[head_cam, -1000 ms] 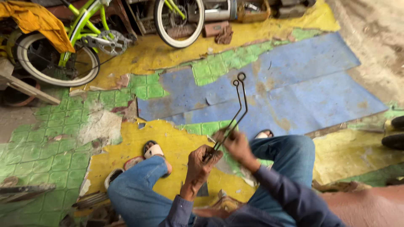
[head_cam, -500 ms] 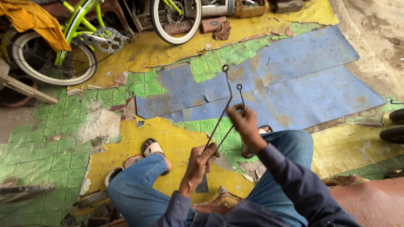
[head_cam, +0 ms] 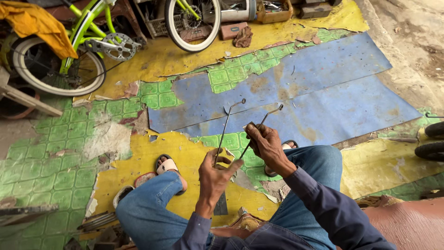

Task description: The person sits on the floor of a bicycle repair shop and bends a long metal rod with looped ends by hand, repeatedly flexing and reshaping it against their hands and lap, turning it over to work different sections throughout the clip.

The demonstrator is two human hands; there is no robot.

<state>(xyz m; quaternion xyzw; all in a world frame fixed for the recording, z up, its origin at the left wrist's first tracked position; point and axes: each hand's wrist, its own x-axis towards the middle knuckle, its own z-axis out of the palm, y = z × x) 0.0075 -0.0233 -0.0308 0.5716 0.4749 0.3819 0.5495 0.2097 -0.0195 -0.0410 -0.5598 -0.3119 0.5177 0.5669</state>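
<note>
I grip both thin metal rods (head_cam: pixel 231 127) above my knees, left hand (head_cam: pixel 217 173) clenched low, right hand (head_cam: pixel 263 143) pinching higher; bending looks midway.

We are sitting over a patchwork floor covering (head_cam: pixel 323 88) of blue, yellow and green. Our left hand (head_cam: pixel 217 173) is gripping the lower end of a thin bent metal rod (head_cam: pixel 225 132), which is rising to two hooked tips. Our right hand (head_cam: pixel 264 141) is pinching the right branch near its middle. A sandal (head_cam: pixel 167 165) is showing beside our left knee. A green bicycle (head_cam: pixel 99 32) is standing at the top left, an orange cloth (head_cam: pixel 34 23) draped over it.
</note>
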